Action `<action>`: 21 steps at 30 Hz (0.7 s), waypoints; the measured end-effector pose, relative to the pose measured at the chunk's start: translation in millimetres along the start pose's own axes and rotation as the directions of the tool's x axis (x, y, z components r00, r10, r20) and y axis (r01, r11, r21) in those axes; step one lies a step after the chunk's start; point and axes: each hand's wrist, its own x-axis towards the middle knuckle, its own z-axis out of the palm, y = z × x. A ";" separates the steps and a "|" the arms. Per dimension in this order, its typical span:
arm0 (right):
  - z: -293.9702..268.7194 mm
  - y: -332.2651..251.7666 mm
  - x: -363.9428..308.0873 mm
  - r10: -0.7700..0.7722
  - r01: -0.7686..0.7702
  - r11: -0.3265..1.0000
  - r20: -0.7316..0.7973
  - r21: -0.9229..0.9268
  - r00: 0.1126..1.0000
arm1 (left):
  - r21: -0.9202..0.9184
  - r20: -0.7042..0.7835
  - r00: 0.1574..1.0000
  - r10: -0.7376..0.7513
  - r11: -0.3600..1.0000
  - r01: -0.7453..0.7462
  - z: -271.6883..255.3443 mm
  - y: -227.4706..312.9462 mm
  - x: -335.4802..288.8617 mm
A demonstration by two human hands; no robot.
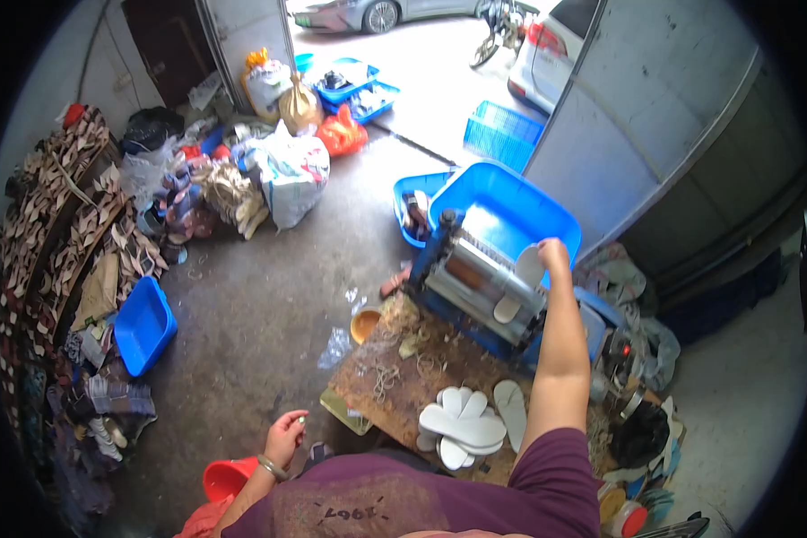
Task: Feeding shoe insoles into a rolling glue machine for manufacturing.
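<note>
My right arm reaches out over a blue machine with a metal roller. At its far right side my right hand is closed on the edge of a white insole. Another white insole lies on the machine's near side. Low beside my body, my left hand has its fingers bent together, with a tiny pale green speck at the tips that is too small to name. A fanned pile of white insoles rests on the worn wooden table, with a separate pair to its right.
A large blue tub stands behind the machine, next to a smaller blue bin. An orange bowl sits by the table's left edge. Stuffed sacks, a blue basin and heaped shoe pieces line the left.
</note>
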 end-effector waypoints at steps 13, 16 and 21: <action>-99.1 -76.4 -161.4 -0.325 0.267 0.946 -0.571 -0.186 0.754 | 0.115 0.418 0.908 0.020 0.991 -0.075 30.0 40.0 24.5; -126.9 -75.1 -192.4 -0.240 0.170 0.970 -0.772 -0.172 0.589 | 0.167 0.522 0.853 0.011 0.979 -0.114 20.6 39.1 38.1; -138.8 -47.3 -317.2 0.236 0.104 0.937 -0.821 0.335 0.520 | 0.284 0.695 0.712 -0.102 0.949 -0.141 -6.3 37.3 77.0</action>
